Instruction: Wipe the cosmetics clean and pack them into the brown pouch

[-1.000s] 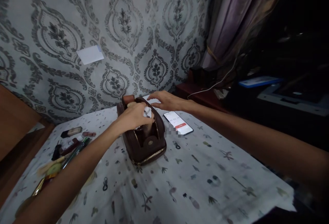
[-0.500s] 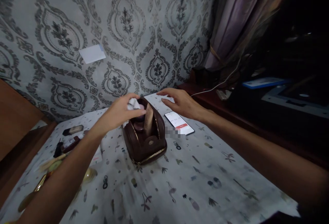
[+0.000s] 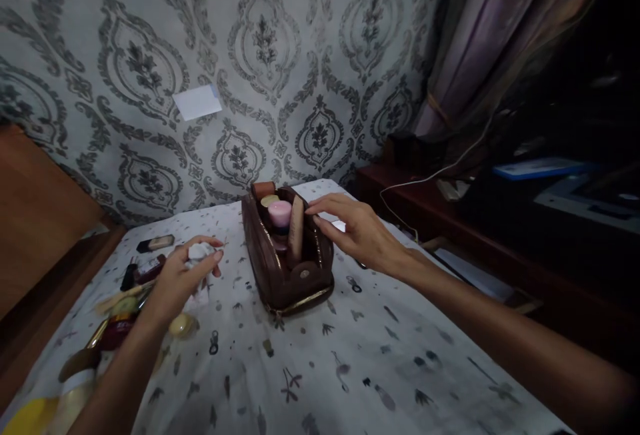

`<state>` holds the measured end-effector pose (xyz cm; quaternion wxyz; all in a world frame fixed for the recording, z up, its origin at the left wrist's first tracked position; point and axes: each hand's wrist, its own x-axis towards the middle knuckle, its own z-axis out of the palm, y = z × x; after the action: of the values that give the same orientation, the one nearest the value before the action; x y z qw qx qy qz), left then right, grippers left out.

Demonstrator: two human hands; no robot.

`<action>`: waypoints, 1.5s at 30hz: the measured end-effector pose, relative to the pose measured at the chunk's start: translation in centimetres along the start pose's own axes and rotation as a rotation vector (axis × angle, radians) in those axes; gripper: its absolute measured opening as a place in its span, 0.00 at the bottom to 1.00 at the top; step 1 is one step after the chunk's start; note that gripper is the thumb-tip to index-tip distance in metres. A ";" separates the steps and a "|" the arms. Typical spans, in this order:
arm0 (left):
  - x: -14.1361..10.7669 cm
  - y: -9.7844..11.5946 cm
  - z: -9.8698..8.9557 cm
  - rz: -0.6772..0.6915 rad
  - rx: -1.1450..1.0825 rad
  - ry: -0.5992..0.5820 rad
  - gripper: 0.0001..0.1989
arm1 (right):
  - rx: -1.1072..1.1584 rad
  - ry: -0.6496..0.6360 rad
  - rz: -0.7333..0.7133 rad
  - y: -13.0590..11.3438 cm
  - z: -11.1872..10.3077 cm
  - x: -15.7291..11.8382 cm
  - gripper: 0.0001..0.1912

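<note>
A brown zip-up makeup bag (image 3: 265, 248) stands open on the patterned white cloth. Inside it are a jar with a pink lid (image 3: 279, 212), a beige tube (image 3: 297, 232) standing upright and a round yellowish item (image 3: 270, 201). To the left of the bag, my left hand (image 3: 183, 275) is closed around a crumpled white tissue (image 3: 201, 254). My right hand (image 3: 357, 228) is at the bag's right rim, its fingers stretched out and thumb apart, with nothing held. Whether its fingertips touch the rim I cannot tell.
Cosmetics lie along the left side: a small flat compact (image 3: 155, 243), a dark red bottle (image 3: 150, 266), a round yellow item (image 3: 182, 325) and a brush (image 3: 79, 372). My right hand mostly hides a phone (image 3: 339, 225). A white cable (image 3: 440, 174) crosses the dark red furniture (image 3: 373, 178) at right.
My left hand has moved out of the bag to the left with the tissue. My right hand has come nearer the bag's right rim, covering most of the phone. The view has shifted slightly.
</note>
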<state>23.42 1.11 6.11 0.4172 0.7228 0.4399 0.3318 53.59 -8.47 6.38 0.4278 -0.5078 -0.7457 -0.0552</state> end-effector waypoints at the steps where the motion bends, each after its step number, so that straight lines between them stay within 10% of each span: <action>1: -0.5 -0.7 0.0 -0.012 -0.008 0.008 0.21 | 0.013 0.002 -0.007 -0.4 0.0 0.2 0.10; 6: -2.9 -4.5 0.0 -0.122 -0.048 -0.003 0.20 | 0.181 -0.011 -0.074 -4.2 2.3 -0.4 0.09; 13: -4.8 -9.5 0.6 0.011 0.122 0.127 0.16 | 0.490 -0.274 -0.110 -8.7 11.8 -4.0 0.09; 26: -6.8 -11.2 1.3 0.149 0.101 0.143 0.08 | 0.911 -0.129 0.689 -9.7 26.8 0.4 0.13; 45: -6.7 -12.3 1.5 0.260 0.368 0.160 0.09 | 0.711 0.037 0.659 -9.0 29.7 0.3 0.06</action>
<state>17.66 -2.24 -6.32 0.1962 0.8084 0.4280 0.3532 29.04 2.79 -8.89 0.5829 -0.5382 -0.5099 0.3326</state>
